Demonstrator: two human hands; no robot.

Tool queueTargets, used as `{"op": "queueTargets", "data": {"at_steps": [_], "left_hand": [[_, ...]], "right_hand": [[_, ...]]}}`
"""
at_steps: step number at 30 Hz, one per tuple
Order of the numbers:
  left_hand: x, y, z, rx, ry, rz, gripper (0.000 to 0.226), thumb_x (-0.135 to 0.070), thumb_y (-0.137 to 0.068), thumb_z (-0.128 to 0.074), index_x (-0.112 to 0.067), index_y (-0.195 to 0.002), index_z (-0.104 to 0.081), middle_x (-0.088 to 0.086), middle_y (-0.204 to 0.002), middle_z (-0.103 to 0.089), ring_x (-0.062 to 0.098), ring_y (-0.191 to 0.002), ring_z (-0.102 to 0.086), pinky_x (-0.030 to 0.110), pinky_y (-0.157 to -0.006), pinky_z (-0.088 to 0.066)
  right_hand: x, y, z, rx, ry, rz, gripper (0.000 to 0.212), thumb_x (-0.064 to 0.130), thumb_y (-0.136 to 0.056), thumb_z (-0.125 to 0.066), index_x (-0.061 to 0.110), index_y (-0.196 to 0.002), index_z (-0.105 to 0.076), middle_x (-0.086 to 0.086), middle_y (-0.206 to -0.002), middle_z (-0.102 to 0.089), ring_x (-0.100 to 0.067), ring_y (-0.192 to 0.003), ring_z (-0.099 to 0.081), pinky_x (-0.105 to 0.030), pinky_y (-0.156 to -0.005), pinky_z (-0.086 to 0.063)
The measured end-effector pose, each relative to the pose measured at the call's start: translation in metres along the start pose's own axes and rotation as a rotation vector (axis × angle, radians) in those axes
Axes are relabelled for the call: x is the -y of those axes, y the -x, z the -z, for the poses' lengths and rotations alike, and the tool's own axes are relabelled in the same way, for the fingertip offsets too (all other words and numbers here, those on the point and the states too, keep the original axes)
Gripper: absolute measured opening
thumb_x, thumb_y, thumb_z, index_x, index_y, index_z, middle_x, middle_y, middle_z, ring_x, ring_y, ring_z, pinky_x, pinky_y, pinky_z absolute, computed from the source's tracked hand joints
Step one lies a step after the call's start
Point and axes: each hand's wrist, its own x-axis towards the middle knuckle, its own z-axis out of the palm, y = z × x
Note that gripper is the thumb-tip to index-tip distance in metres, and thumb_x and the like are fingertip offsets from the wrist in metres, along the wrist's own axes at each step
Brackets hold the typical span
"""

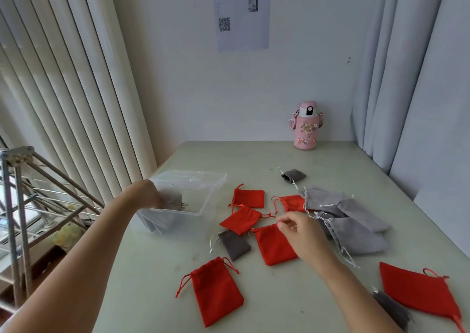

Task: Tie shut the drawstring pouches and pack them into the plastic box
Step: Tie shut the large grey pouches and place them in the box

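Observation:
A clear plastic box (203, 197) stands at the table's left edge. My left hand (150, 192) reaches over its near wall and grips a light grey pouch (173, 199) inside it; more grey fabric shows through the box's lower wall. My right hand (302, 233) hovers over a red pouch (273, 246), fingers loosely curled at its gathered top, holding nothing that I can see. Several red pouches lie flat around it, one nearest me (216, 290). A dark grey pouch (234, 243) lies between them. Large light grey pouches (356, 220) are piled to the right.
A pink water bottle (306, 126) stands against the back wall. A small dark grey pouch (293, 176) lies far back. A large red pouch (419, 292) and a dark grey one (391, 309) lie at the near right. A metal rack (23, 205) stands left of the table.

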Motion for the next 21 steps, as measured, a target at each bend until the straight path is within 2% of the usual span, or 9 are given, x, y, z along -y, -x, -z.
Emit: {"op": "queueTargets", "data": {"at_steps": [2,4,7,9,11,13,16,19,21], "left_hand": [[0.003,-0.001,0.006,0.002,0.053,-0.002,0.038,-0.045,-0.076,-0.067,-0.008,-0.084,-0.071,0.003,-0.074,-0.057,0.018,-0.074,-0.051,0.023,-0.063,-0.039],[0.005,0.000,0.013,-0.046,0.134,0.006,0.036,-0.042,-0.068,-0.077,-0.009,-0.080,-0.070,0.003,-0.076,-0.060,0.019,-0.073,-0.055,0.024,-0.059,-0.039],[-0.008,0.016,0.026,-0.186,0.164,-0.072,0.034,-0.041,-0.073,-0.077,-0.011,-0.088,-0.072,0.001,-0.087,-0.065,0.020,-0.081,-0.057,0.025,-0.066,-0.041],[-0.029,0.035,0.035,-0.277,0.269,-0.168,0.026,-0.033,-0.081,-0.072,-0.010,-0.092,-0.071,0.005,-0.095,-0.065,0.021,-0.089,-0.056,0.026,-0.073,-0.038],[-0.050,0.051,0.037,-0.324,0.379,-0.269,0.021,-0.032,-0.082,-0.070,-0.014,-0.093,-0.069,0.006,-0.106,-0.064,0.022,-0.102,-0.056,0.027,-0.077,-0.036],[-0.070,0.059,0.029,-0.297,0.433,-0.369,0.017,-0.035,-0.081,-0.071,-0.021,-0.089,-0.066,0.002,-0.107,-0.060,0.019,-0.105,-0.054,0.028,-0.077,-0.035],[-0.095,0.060,0.007,-0.207,0.397,-0.480,0.016,-0.039,-0.082,-0.069,-0.027,-0.091,-0.062,0.000,-0.114,-0.056,0.016,-0.106,-0.051,0.026,-0.082,-0.034],[-0.103,0.051,-0.011,-0.180,0.359,-0.472,0.020,-0.033,-0.088,-0.064,-0.022,-0.104,-0.063,0.002,-0.124,-0.053,0.018,-0.112,-0.050,0.024,-0.086,-0.034],[-0.101,0.042,-0.015,-0.209,0.389,-0.426,0.019,-0.025,-0.088,-0.065,-0.019,-0.105,-0.064,0.004,-0.124,-0.052,0.019,-0.111,-0.052,0.023,-0.086,-0.035]], "right_hand": [[-0.006,-0.004,0.011,-0.074,0.053,-0.039,0.011,0.010,-0.087,-0.063,0.014,-0.092,-0.071,0.005,-0.088,-0.066,-0.004,-0.075,-0.059,-0.008,-0.063,-0.035],[-0.016,-0.008,0.022,-0.171,0.139,-0.087,0.011,0.008,-0.086,-0.063,0.012,-0.091,-0.071,0.002,-0.092,-0.065,-0.015,-0.083,-0.062,-0.017,-0.065,-0.032],[-0.035,-0.015,0.030,-0.239,0.247,-0.104,0.008,0.001,-0.081,-0.065,0.008,-0.079,-0.069,-0.007,-0.095,-0.063,-0.029,-0.090,-0.062,-0.026,-0.071,-0.035],[-0.045,-0.019,0.029,-0.215,0.304,-0.122,0.007,0.000,-0.081,-0.065,0.005,-0.078,-0.069,-0.012,-0.105,-0.063,-0.032,-0.103,-0.059,-0.032,-0.083,-0.040],[-0.057,-0.022,0.025,-0.166,0.384,-0.093,0.007,0.003,-0.083,-0.066,0.005,-0.085,-0.072,-0.019,-0.114,-0.062,-0.035,-0.114,-0.054,-0.040,-0.098,-0.037],[-0.067,-0.024,0.019,-0.103,0.467,-0.072,0.016,0.013,-0.085,-0.062,0.009,-0.094,-0.074,-0.023,-0.120,-0.060,-0.038,-0.118,-0.051,-0.047,-0.103,-0.031],[-0.073,-0.025,0.011,-0.025,0.546,-0.092,0.043,0.030,-0.083,-0.043,0.014,-0.110,-0.071,-0.025,-0.128,-0.055,-0.040,-0.123,-0.046,-0.044,-0.104,-0.019],[-0.077,-0.024,0.011,-0.015,0.619,-0.065,0.049,0.032,-0.084,-0.036,0.010,-0.111,-0.071,-0.022,-0.125,-0.059,-0.040,-0.118,-0.052,-0.044,-0.101,-0.020],[-0.077,-0.025,0.011,-0.034,0.639,-0.022,0.052,0.030,-0.081,-0.032,0.005,-0.096,-0.074,-0.018,-0.104,-0.069,-0.038,-0.096,-0.064,-0.041,-0.091,-0.024]]}}
